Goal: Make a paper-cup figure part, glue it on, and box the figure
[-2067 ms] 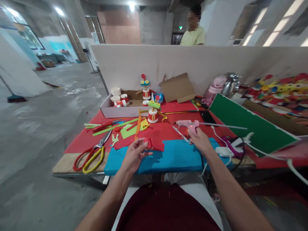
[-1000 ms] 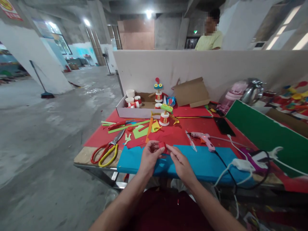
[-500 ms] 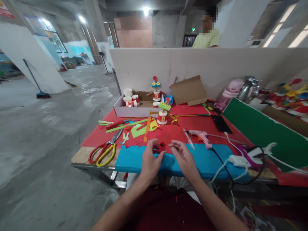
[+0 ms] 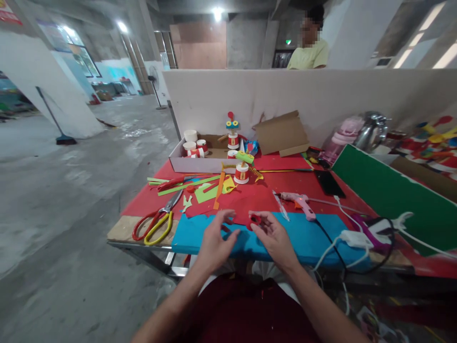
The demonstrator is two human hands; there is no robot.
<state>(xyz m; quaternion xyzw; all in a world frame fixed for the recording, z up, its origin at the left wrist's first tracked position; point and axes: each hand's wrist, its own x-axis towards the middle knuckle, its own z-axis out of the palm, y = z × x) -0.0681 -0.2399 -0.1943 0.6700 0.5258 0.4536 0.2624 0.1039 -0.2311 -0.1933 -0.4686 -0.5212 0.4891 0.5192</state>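
Hollow red ring (image 4: 253,225), now farther right

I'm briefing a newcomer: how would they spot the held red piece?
On the table, find the blue slab at the near edge. Over it, the right hand holds the red piece. Unlike the flat red sheet, it shows a dark opening.

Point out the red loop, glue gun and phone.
Red loop (image 4: 250,224): head view, on its left wall.
Glue gun (image 4: 303,202): head view, on its pink body.
Phone (image 4: 329,183): head view, middle of its dark face.
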